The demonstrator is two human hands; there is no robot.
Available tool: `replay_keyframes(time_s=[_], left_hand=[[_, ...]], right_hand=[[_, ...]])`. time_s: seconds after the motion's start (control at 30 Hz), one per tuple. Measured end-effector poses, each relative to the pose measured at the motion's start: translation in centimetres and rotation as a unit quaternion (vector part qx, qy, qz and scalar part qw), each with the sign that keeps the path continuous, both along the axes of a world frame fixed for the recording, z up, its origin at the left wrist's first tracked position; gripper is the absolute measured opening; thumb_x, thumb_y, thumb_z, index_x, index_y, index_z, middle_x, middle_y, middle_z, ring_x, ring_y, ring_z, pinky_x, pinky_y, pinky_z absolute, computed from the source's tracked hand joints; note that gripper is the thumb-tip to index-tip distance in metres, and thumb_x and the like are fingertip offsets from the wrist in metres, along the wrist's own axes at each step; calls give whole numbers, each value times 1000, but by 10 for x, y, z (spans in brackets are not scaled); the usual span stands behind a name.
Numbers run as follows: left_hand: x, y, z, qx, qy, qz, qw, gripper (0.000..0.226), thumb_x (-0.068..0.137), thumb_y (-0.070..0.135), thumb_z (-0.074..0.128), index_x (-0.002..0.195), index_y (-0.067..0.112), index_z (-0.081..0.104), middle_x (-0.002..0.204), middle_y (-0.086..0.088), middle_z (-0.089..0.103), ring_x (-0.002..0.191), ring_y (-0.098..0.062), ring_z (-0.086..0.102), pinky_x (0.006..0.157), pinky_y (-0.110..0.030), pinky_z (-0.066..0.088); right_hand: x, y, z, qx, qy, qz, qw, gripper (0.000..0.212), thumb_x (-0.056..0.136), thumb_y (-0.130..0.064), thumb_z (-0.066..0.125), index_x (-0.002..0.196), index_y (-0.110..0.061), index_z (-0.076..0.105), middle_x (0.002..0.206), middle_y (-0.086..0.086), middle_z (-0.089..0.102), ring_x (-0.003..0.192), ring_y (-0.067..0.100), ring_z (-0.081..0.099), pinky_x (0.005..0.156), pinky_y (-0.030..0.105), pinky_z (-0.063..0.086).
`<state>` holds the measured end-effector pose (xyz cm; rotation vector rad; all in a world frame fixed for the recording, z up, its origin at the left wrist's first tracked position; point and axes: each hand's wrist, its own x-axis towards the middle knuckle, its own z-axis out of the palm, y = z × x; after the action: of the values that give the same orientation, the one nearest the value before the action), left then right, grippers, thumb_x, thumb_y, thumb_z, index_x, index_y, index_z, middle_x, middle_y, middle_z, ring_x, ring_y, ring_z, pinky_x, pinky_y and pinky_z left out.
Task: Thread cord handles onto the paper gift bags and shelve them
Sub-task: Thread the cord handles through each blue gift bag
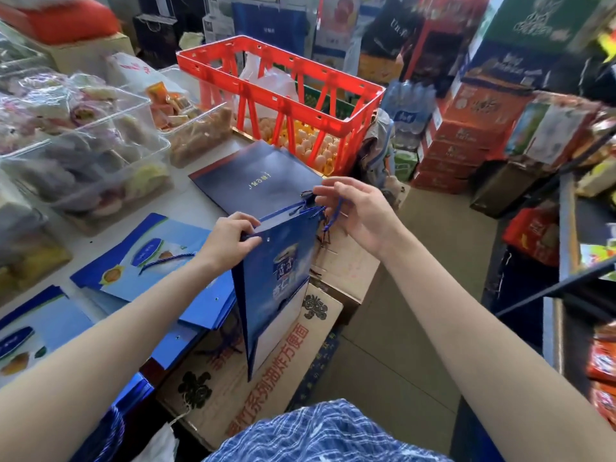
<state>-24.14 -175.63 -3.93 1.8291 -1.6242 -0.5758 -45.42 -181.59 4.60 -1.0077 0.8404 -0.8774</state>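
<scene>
While my left grip [233,238] pinches the blue bag [276,278] by its rim at six o'clock, my right grip [350,211] pinches its cord [333,216]; flat bags [143,261] at nine o'clock on the surface [186,208] seem unthreaded; none shelved yet.

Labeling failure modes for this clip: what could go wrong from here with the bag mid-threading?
1. The blue bag hangs off the table edge, held only by the left hand at its top edge; it could slip or tear there.
2. The right hand works the cord at the far corner; the loose end may pull out.
</scene>
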Motion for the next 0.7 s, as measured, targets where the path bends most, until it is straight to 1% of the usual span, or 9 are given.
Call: replay_keyframes(time_s=[0.17,0.33,0.37,0.43,0.5,0.57,0.6,0.63,0.7], left_hand=[[7,-11,5,18,-71,-8,997,13,88,5,59,75,2,59,118,-7,60,104,-26,55,85,-25,38],[8,-13,5,23,-65,-5,998,11,89,2,56,95,-3,63,120,-10,59,109,-29,52,97,-32,39],[7,-13,5,21,-53,-13,998,9,89,3,56,93,-1,63,120,-9,59,110,-29,51,97,-32,38],[3,-12,11,13,-31,-39,999,7,89,4,55,85,7,59,119,-8,59,111,-29,49,95,-29,37],[-1,-12,18,8,-29,-60,998,11,91,7,54,85,17,53,118,-5,59,114,-26,44,94,-25,31],[-2,-11,23,13,-31,-74,997,6,92,9,53,92,14,56,119,-4,58,112,-24,42,92,-23,29],[-2,-10,26,16,-26,-82,996,6,92,8,53,93,12,58,119,-5,59,110,-23,44,90,-22,30],[-1,-9,28,19,-14,-86,996,7,92,7,53,91,12,57,118,-6,59,106,-22,48,87,-21,31],[0,-3,31,27,21,-76,996,13,91,5,53,83,15,52,117,-6,60,101,-21,53,82,-19,34]], right_hand=[[-1,-12,31,-9,-36,19,999,34,91,2,19,100,0,53,84,13,72,77,23,68,70,27,55],[-2,-11,33,-163,122,36,978,19,98,-2,39,89,-7,54,77,7,71,64,15,69,62,23,55],[-2,-10,32,-226,192,37,954,18,97,-3,44,84,-9,55,76,8,71,58,11,67,57,22,53],[0,-8,29,-343,374,47,860,22,98,-15,47,78,-12,57,76,9,70,52,5,61,53,22,47],[3,-8,22,-354,564,109,738,33,99,-34,41,89,-12,64,91,10,66,78,14,62,70,32,49],[7,-9,12,-291,670,166,662,36,99,-40,39,105,-17,66,111,12,51,109,28,46,95,40,41],[8,-9,8,-286,675,159,661,32,98,-37,42,106,-19,67,112,12,47,112,31,41,98,42,37],[9,-10,6,-299,641,138,693,28,98,-32,44,101,-18,68,105,11,48,107,30,43,97,43,39],[12,-7,4,-265,472,86,837,25,99,-16,42,92,-10,65,81,6,53,80,23,53,80,41,49]])
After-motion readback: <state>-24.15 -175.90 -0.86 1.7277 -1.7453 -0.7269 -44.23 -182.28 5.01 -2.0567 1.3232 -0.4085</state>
